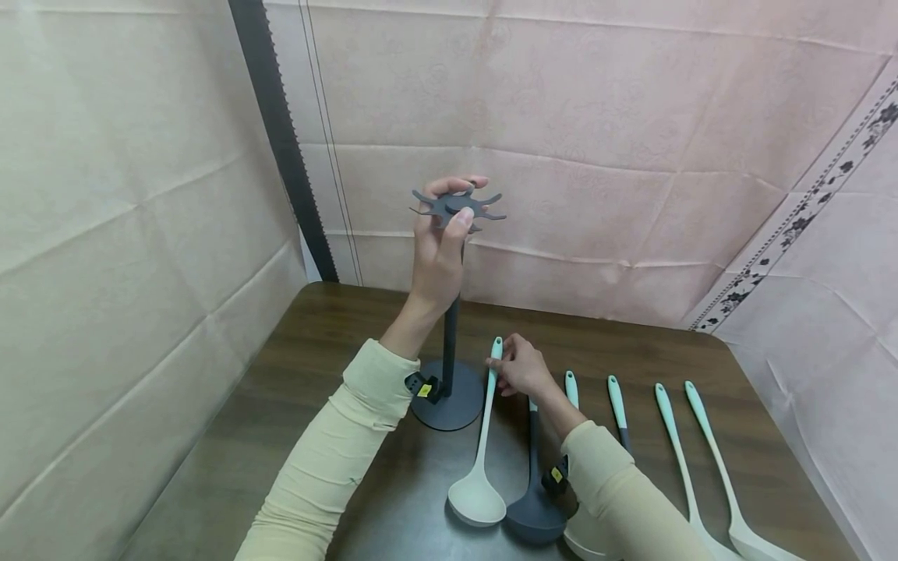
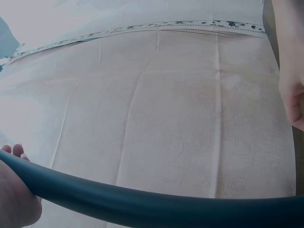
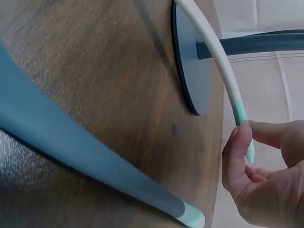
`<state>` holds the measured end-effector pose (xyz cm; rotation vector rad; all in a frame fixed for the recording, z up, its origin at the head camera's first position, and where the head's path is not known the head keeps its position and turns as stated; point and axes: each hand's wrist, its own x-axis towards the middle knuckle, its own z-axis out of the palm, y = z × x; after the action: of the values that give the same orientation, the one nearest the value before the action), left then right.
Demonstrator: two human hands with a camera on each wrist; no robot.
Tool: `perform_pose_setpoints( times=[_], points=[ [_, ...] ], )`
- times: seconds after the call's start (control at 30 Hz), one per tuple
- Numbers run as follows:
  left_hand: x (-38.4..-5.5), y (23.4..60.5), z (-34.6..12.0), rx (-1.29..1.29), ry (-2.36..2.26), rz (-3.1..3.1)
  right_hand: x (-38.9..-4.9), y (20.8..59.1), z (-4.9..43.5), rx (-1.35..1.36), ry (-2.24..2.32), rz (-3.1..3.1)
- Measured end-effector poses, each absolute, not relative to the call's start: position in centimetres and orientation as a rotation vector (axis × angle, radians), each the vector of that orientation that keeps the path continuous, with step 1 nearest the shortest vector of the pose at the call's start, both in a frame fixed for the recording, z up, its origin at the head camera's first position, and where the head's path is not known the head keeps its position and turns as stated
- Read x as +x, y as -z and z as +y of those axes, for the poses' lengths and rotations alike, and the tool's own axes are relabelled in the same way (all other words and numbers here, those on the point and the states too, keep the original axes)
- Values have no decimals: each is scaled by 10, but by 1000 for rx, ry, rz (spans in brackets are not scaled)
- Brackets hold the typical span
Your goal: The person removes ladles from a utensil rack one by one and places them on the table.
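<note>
My left hand (image 1: 436, 265) grips the top of a dark utensil stand, its thumb over the ring of hooks (image 1: 456, 206). The stand's pole (image 1: 450, 351) rises from a round base (image 1: 449, 405); in the left wrist view the pole (image 2: 156, 204) crosses the bottom. My right hand (image 1: 525, 368) pinches the mint handle end of a white ladle (image 1: 477, 499) between thumb and fingers. In the right wrist view, that handle (image 3: 221, 59) is raised off the table beside the base. Whether the ladle's bowl touches the table I cannot tell.
A dark ladle (image 1: 536, 514) lies under my right forearm. Beside it is a pale utensil (image 1: 585, 538), partly hidden by the sleeve. Farther right lie a dark-necked utensil (image 1: 617, 401) and two white ones (image 1: 677, 444), (image 1: 719, 452). Cloth hangs behind the wooden table (image 1: 337, 327).
</note>
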<state>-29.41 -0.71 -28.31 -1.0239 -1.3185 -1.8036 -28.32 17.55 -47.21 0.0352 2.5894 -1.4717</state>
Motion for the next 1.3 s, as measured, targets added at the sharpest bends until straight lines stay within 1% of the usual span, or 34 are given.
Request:
perform_pose_setpoints(
  times=[0.53,0.97,1.3],
  points=[
    [-296,287,-4,-1015,1810,-1318,-289,485,177,75,1403,2541],
    [-295,285,-5,-936,1810,-1322,-289,492,180,35,1330,2532],
    [-298,282,-5,-963,1783,-1248,-292,492,178,19,1290,2557]
  ],
)
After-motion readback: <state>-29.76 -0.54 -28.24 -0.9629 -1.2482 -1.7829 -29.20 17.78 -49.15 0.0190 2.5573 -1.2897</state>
